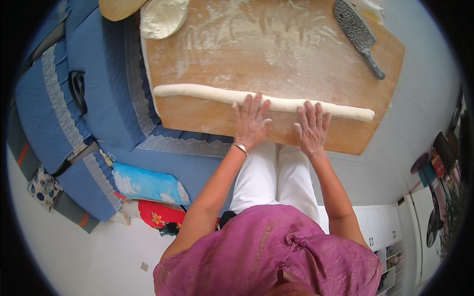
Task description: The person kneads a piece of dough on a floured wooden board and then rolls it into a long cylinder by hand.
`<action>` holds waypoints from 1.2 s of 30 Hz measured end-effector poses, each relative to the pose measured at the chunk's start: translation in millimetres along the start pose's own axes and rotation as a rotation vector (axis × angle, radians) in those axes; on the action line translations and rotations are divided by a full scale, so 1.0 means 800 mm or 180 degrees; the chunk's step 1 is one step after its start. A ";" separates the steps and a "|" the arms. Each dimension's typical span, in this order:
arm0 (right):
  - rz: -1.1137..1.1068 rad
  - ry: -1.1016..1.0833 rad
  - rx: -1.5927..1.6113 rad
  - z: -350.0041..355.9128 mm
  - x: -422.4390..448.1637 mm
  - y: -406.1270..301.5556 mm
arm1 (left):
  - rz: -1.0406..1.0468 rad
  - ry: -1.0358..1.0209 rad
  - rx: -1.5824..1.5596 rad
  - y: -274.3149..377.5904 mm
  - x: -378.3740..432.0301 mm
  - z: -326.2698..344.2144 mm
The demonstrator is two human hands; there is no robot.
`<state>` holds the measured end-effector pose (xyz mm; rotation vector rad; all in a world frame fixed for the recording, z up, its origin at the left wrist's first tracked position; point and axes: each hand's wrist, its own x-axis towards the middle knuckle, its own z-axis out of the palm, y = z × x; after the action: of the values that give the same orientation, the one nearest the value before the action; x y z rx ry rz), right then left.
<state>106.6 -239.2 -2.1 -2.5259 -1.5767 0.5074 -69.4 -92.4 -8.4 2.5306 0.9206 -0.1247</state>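
A long rope of pale dough (pixel 207 93) stretches across the near part of a floured wooden board (pixel 229 63). My left hand (pixel 252 124) rests its fingertips on the dough near the middle, fingers spread and palm down. Farther right, my right hand (pixel 312 127) touches the same dough with its fingertips, also palm down. Neither hand is closed around the dough. Both dough ends lie free on the board, the left one close to the board's left edge. Flour whitens my fingers.
A white bowl of flour (pixel 163 18) stands at the board's far left corner, beside a round wooden lid or board (pixel 120 7). At the far right lies a cleaver (pixel 357 33) with a patterned blade. A blue-covered sofa (pixel 100 85) borders the left side, with a blue cushion (pixel 148 184) on it.
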 end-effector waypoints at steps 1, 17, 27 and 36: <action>0.0016 0.0067 -0.0005 0.005 0.013 -0.002 | 0.0046 0.0101 0.0136 -0.014 0.014 -0.001; 0.0180 0.0288 -0.0170 -0.010 0.001 0.062 | 0.0131 -0.0297 0.0381 -0.033 -0.024 -0.027; 0.1095 0.0788 -0.0175 -0.055 0.083 0.135 | 0.0372 0.0043 0.0419 -0.068 0.097 -0.055; 0.0505 0.0573 -0.0249 -0.061 0.004 0.206 | 0.0576 -0.0520 0.0455 -0.054 0.036 -0.063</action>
<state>264.4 -307.1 -2.3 -2.6825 -1.3675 0.2297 -77.1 -24.2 14.3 2.6732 0.6368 -0.3465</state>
